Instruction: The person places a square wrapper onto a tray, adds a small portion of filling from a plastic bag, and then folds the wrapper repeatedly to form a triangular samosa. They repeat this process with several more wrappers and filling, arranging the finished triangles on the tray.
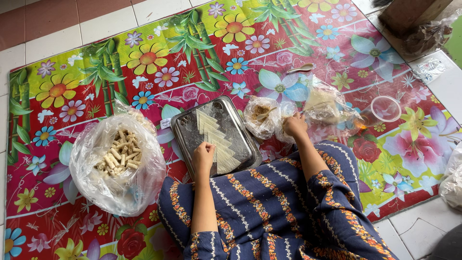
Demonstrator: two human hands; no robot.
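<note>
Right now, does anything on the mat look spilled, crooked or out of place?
Nothing looks spilled. The metal tray sits askew on the floral mat, its pale wrappers overlapping in a row. A spoon lies alone, apart from the bags. The left hand rests on the tray.

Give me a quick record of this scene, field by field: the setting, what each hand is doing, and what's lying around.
Setting: flowered plastic mat on a white tiled floor
Left hand: rests on pale square wrappers lined up in a rectangular metal tray
Right hand: reaches into a small clear plastic bag of brown filling
Left of tray: large clear bag of pale rolled sticks
Right side: clear plastic cup
Above the bags: spoon
</note>
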